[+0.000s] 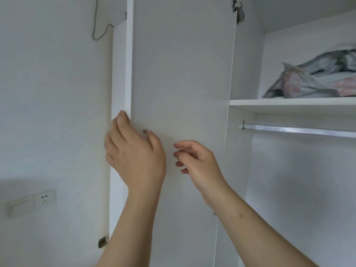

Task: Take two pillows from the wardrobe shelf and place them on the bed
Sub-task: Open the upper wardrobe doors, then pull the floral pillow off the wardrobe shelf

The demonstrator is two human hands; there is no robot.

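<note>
There is one camera, on the person's head. It faces forward and slightly up, very near the open wardrobe door [179, 74], with the shelf [289, 105] at upper right.

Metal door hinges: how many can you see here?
2. One silver metal hinge sits at the wardrobe's top edge; one darker metal hinge sits low on the left door. Others may be hidden.

Pillows [316, 81] on wardrobe shelf [289, 105], left end, top right. Rail [298, 130] under shelf. Open door [181, 74] left of shelf; wall socket [44, 199] far left.
</note>
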